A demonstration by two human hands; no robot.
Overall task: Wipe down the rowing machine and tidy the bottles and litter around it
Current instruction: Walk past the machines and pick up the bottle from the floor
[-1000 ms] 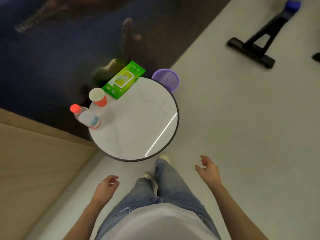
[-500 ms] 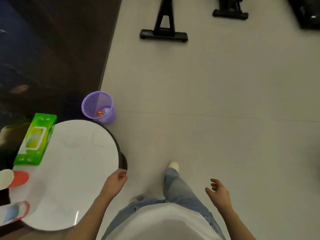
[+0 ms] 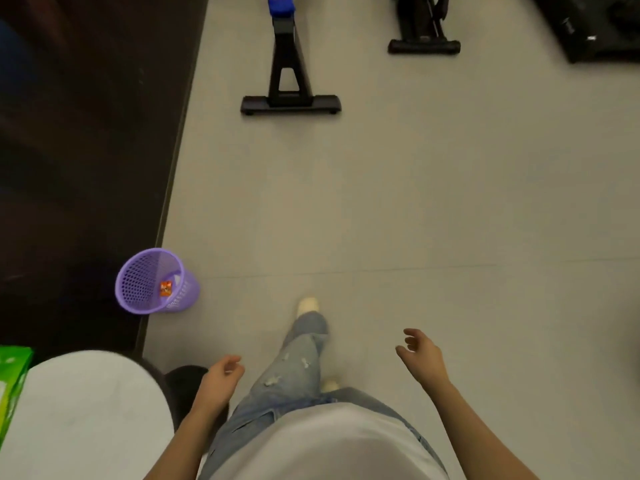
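Both hands are empty. My left hand (image 3: 221, 379) hangs with its fingers loosely curled just off the desk's (image 3: 86, 410) right edge, and my right hand (image 3: 420, 355) is out to the side with its fingers relaxed and apart, touching nothing.

The black A-shaped stand with a blue block on top, which I take for the end of the rowing machine (image 3: 290, 81), stands well ahead on the pale floor (image 3: 415, 220). One foot is forward and points that way.

The main risk I see is reaching the machine with nothing to wipe it with. The green wipes pack (image 3: 12, 382) lies at the desk's left edge, on the far side from either hand. If I carry on as I am, the wipe-down cannot begin and I lose a trip.

The second risk is the purple basket (image 3: 157, 280). It sits on the floor beyond the desk's far edge, where dark flooring meets pale, with an orange wrapper (image 3: 166, 288) inside. It looks light, so a careless left foot could tip it and scatter the litter.

Third, the left hand is close enough to the desk's edge for a swing to jolt it.

Last, the stand's low crossbar could catch a toe. No bottles are in view, so I cannot say where they are.
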